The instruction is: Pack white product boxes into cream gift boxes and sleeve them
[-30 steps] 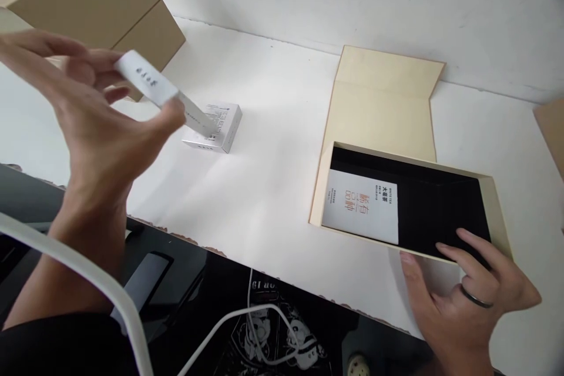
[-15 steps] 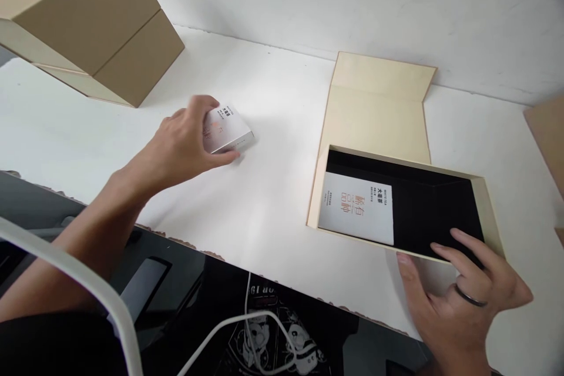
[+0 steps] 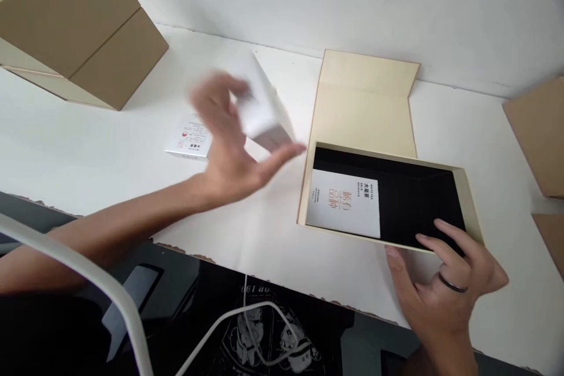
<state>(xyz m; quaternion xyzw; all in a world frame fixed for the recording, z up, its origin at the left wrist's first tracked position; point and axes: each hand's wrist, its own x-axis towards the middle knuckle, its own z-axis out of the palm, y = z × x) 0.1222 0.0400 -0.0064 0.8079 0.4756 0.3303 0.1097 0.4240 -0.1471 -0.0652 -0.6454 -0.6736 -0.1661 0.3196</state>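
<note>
My left hand (image 3: 231,135), smeared by motion, holds a white tea box (image 3: 262,100) tilted above the table, fingers at one side and the thumb along its near end. Below and left of it lies a second white tea box (image 3: 194,135), partly hidden by that hand. To the right sits an open cream gift box (image 3: 471,205) with a black inside. One white tea box (image 3: 343,202) lies in its left end, printed side up. My right hand (image 3: 449,282), with a dark ring, grips the gift box's near wall at the right corner, thumb outside and fingertips inside.
The gift box's lid flap (image 3: 363,106) lies folded back toward the wall. A large tan box (image 3: 88,41) stands at the upper left, and tan box parts (image 3: 537,135) lie at the right edge. A white cable (image 3: 220,326) hangs before the table's ragged front edge.
My left hand has moved right toward the gift box and lifted the tea box it was around, turning it. Another tea box now shows on the table. My right hand keeps its grip.
</note>
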